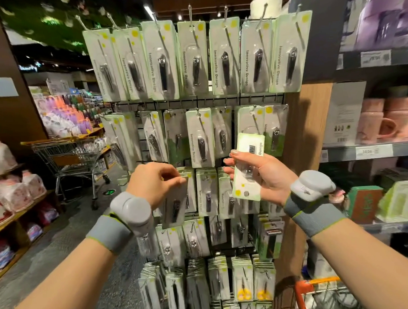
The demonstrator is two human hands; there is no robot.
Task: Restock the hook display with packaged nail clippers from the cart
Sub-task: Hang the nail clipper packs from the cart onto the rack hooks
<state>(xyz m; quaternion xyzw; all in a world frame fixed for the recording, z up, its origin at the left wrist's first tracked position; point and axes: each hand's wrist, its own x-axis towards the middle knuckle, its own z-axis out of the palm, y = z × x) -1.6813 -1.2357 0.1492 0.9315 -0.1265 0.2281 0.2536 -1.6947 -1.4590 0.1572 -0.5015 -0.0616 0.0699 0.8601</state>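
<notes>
Both forearms reach forward and up from the lower corners, bare below grey wristbands edged in green, each wrist carrying a rounded grey device. The left hand [155, 182] is seen from the back, knuckles up, its fingers curled and its thumb and fingertips pinching the top edge of a packaged clipper [176, 204]. The right hand [266, 175] is turned palm toward the camera, fingers curled around a second pack [248, 165] held upside down, back face showing.

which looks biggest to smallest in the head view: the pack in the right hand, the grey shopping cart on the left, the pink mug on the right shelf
1. grey shopping cart
2. pack in the right hand, though nearness inflates it
3. pink mug
</notes>
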